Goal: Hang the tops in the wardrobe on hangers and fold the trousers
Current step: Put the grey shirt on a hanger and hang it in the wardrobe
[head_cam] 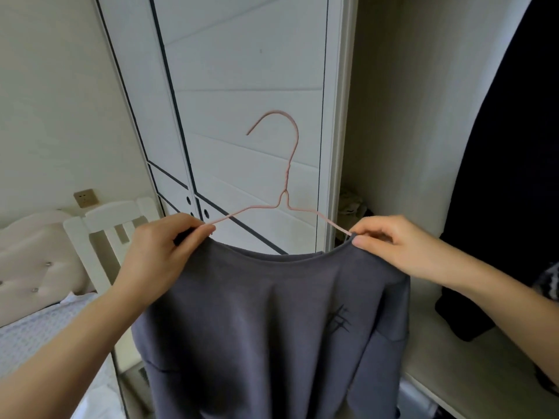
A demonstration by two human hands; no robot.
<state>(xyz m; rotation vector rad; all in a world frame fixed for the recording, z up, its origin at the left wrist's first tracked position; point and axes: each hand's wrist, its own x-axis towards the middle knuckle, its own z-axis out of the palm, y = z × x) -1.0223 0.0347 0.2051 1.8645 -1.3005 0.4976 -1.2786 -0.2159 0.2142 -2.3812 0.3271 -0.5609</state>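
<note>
Grey top hung from pink hanger; left hand and right hand pinched its neckline, seating shoulders.

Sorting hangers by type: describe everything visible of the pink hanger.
The pink hanger is thin wire, with a curved hook opening leftward, a twisted neck and two sloping arms. It stands upright before the white wardrobe door, both arms entering the neckline of the grey top. The left hand and the right hand pinch the collar where each arm enters.
</note>
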